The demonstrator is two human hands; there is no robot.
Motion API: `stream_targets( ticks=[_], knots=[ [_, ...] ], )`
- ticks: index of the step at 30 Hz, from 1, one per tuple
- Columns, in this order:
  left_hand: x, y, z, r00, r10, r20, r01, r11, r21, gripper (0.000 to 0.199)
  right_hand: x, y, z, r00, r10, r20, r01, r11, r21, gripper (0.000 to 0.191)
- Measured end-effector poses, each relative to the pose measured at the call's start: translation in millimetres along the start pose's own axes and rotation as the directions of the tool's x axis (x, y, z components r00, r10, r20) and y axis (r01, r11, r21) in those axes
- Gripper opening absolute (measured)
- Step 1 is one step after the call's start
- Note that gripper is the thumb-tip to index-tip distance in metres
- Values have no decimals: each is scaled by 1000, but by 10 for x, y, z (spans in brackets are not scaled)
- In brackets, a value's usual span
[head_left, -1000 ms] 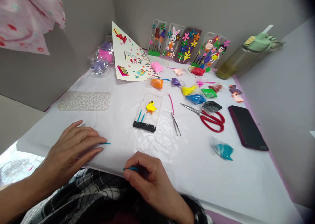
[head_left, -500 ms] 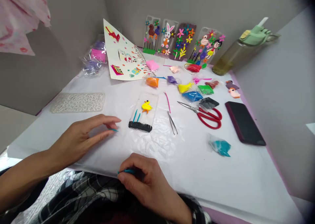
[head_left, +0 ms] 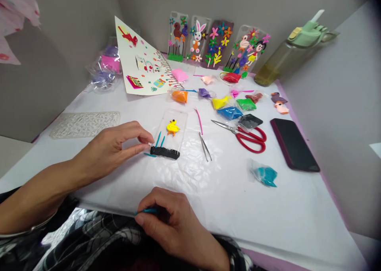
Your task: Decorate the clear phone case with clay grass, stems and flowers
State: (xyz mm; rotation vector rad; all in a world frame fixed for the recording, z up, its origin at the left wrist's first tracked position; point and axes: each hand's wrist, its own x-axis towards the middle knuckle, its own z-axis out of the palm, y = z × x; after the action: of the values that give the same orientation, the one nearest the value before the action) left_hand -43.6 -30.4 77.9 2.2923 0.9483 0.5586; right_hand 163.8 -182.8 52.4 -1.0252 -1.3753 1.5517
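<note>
"White sheeting covers the table, grey walls behind. Where's the clear case?"

"Centre, flat on the sheeting: clear case, yellow duck on it, 2 teal stalks rising from a black fringe."

"And my left hand?"

"Right at the case's lower left corner, thumb and forefinger close together. I can't tell if they're gripping. Loose teal strip just below that corner."

"Right hand?"

"Down at the near edge, thumb and forefinger pinching a teal piece."

"Going outward?"

"Tweezers and a pink strip right of the case, then red-handled scissors, then a dark phone. Bagged teal clay sits nearer me than the scissors. At the back, 4 decorated cases stand upright, left of a tilted bottle."
</note>
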Motion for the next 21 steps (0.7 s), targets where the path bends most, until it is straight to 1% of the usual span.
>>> stream_targets(
  ticks=[4,6,8,11,13,16,19,21],
  knots=[
    [-89,-173,28,995,1,95,-14,991,137,21,4,7,-9,1000,-7,-1,7,1000,-22,15],
    [-104,-212,60,992,-18,129,-7,981,196,23,3,8,-11,1000,-10,-1,10,1000,-18,15],
    [-108,-226,84,990,-28,139,-3,976,219,25,0,3,-9,1000,-4,-1,4,1000,-10,15],
    [-128,-224,82,989,-14,145,-16,978,206,30,-4,-7,-4,1000,14,-3,-14,1000,-20,14],
    [-148,-212,52,990,-8,144,-17,985,169,31,-5,-7,0,1000,23,-5,-23,999,-31,14],
    [-146,-182,-24,991,-39,129,26,995,95,28,-5,-2,1,1000,25,-3,-26,999,-46,13],
    [-53,-144,-96,991,-51,123,39,995,95,26,-3,1,-1,1000,24,1,-24,998,-53,13],
    [60,-119,-118,994,-9,109,-3,994,113,25,-4,0,-1,1000,30,0,-30,999,-44,14]
  ],
)
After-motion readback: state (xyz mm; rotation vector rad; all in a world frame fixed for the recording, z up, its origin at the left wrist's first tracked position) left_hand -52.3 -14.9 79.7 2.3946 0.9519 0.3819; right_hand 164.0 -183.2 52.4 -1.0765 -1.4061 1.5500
